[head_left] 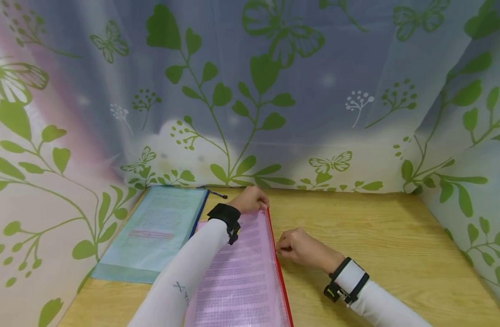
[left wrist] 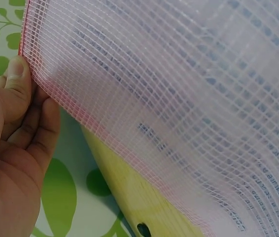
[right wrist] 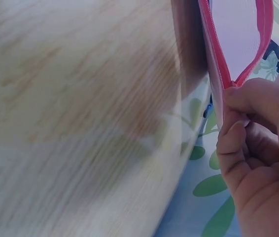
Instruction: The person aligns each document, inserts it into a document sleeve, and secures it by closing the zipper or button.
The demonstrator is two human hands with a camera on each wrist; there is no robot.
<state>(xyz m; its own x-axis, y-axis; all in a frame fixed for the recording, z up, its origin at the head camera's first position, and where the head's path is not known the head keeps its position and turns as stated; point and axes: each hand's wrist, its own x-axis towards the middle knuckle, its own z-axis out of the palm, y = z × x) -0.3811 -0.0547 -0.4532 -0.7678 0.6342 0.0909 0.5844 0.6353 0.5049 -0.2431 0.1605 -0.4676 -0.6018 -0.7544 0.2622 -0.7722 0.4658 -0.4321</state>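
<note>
A pink mesh zip document pouch (head_left: 237, 268) with printed sheets inside lies in front of me, its red zipper (head_left: 279, 277) along the right edge. At the far right corner my left hand (head_left: 251, 200) pinches the pouch's edge between thumb and fingers; the left wrist view shows the mesh (left wrist: 144, 98) close up. My right hand (head_left: 304, 249) is at the zipper partway down that edge. In the right wrist view its thumb and finger pinch the zipper at the slider, where the two red zipper tapes (right wrist: 265, 29) spread apart. The slider itself is mostly hidden by the fingers.
A blue-green zip document pouch (head_left: 151, 236) with papers inside lies to the left, its dark zipper pull (head_left: 219, 195) near the table's back edge. The wooden table (head_left: 376, 218) extends to the right. Leaf-patterned curtains (head_left: 241, 104) hang at the back and both sides.
</note>
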